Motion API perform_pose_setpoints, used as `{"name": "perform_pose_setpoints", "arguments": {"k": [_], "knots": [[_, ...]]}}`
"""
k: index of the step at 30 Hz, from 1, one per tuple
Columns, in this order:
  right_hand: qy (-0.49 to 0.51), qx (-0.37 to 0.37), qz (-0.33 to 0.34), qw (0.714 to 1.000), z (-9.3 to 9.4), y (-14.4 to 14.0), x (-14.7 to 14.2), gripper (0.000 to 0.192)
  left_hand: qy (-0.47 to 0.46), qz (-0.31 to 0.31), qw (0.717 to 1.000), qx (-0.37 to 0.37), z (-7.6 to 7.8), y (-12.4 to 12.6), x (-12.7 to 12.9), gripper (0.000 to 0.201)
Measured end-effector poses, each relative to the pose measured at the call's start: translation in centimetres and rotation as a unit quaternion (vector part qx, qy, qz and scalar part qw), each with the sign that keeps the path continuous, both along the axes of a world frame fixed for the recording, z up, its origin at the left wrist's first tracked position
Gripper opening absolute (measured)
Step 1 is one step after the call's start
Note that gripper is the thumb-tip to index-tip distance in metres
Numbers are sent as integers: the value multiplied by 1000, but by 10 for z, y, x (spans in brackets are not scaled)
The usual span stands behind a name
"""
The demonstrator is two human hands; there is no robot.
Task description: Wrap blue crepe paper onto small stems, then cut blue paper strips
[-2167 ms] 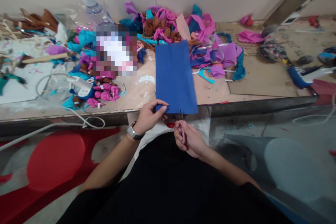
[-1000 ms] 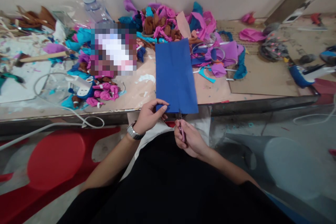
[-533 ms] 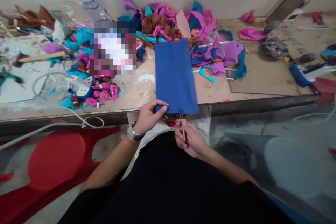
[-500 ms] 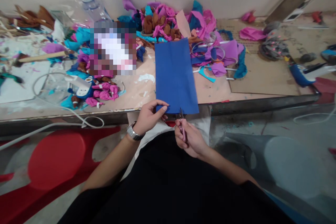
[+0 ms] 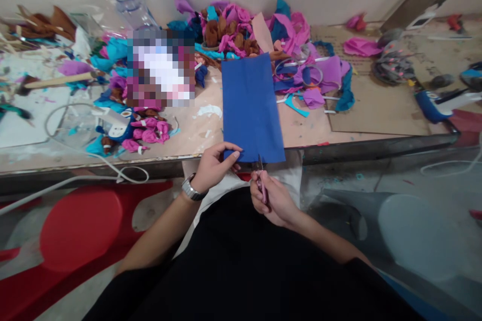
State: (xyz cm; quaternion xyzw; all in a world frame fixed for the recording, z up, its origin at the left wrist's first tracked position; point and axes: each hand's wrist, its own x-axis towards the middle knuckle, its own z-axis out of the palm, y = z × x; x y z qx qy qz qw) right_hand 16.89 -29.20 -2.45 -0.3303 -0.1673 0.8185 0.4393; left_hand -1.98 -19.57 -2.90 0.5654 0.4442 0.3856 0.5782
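A blue rectangular sheet (image 5: 250,105), paper or thin fabric, lies on the table with its near end reaching past the front edge. My left hand (image 5: 220,163) pinches its near left corner, thumb on top and fingers below. In my right hand (image 5: 273,195) is a pair of scissors with pinkish handles (image 5: 262,191), the fingers closed round them. The scissor blades (image 5: 259,161) point away from me at the sheet's near edge, where a short slit shows. Part of the blades is hidden by the sheet.
Crumpled pink, brown and teal pieces (image 5: 229,30) heap along the wall. A plastic bottle (image 5: 133,10) stands at the back left. A hammer (image 5: 60,82) lies farther left. White cable (image 5: 94,178) hangs over the edge. Red (image 5: 83,225) and grey (image 5: 417,235) stools flank me.
Both hands stay almost where they were. The scissor blades look closer together than before, at the sheet's near edge.
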Motion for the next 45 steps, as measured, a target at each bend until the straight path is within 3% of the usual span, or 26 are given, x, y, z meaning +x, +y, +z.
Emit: {"name": "perform_pose_setpoints", "arguments": {"k": [45], "knots": [[-12,-14,-17,1000,3,10,-6,40,-11,-13,1000,-26,0,-3,-1,29]]}}
